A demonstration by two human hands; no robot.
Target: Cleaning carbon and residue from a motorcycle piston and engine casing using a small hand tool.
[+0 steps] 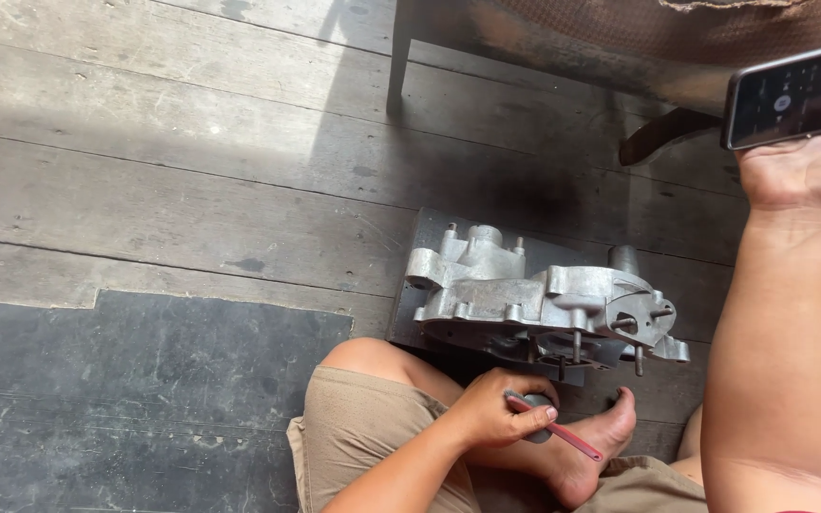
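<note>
Here the left hand [501, 410] has its fingers pinching a red-handled tool [555, 429] above a bare foot [601, 442], just in front of the grey metal engine casing [539, 309], which sits on a dark mat [429, 237] on the plank floor [144, 171]. The right hand [800, 171] is raised well apart, its fingers wrapped around a smartphone [795, 93].

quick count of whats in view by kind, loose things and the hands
metal engine casing: 1
red-handled tool: 1
phone: 1
dark mat under the casing: 1
hands: 2, left hand on the tool, right hand holding the phone
total: 6
</note>
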